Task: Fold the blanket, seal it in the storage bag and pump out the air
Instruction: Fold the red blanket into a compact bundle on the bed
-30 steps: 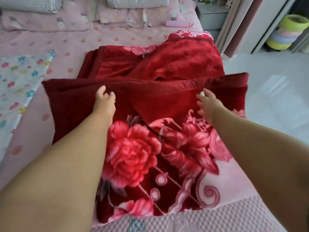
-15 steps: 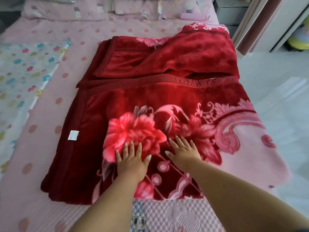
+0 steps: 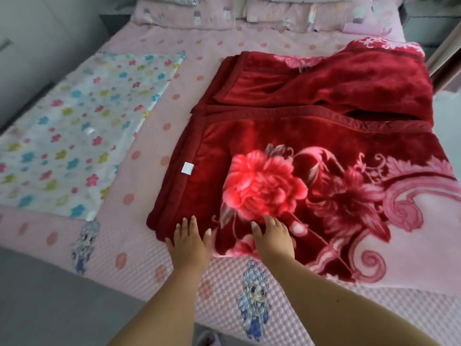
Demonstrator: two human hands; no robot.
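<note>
Pressing down at the near edge of the red floral blanket (image 3: 311, 156), I have my left hand (image 3: 189, 243) and right hand (image 3: 273, 237) flat, fingers spread, side by side on its front left corner. The blanket lies folded on the pink bed (image 3: 139, 248). The flower-printed storage bag (image 3: 82, 131) lies flat, just left of the blanket.

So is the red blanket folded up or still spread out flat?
Partly folded: the blanket has one bound edge doubled across its middle, layers stacked at its left side.
</note>
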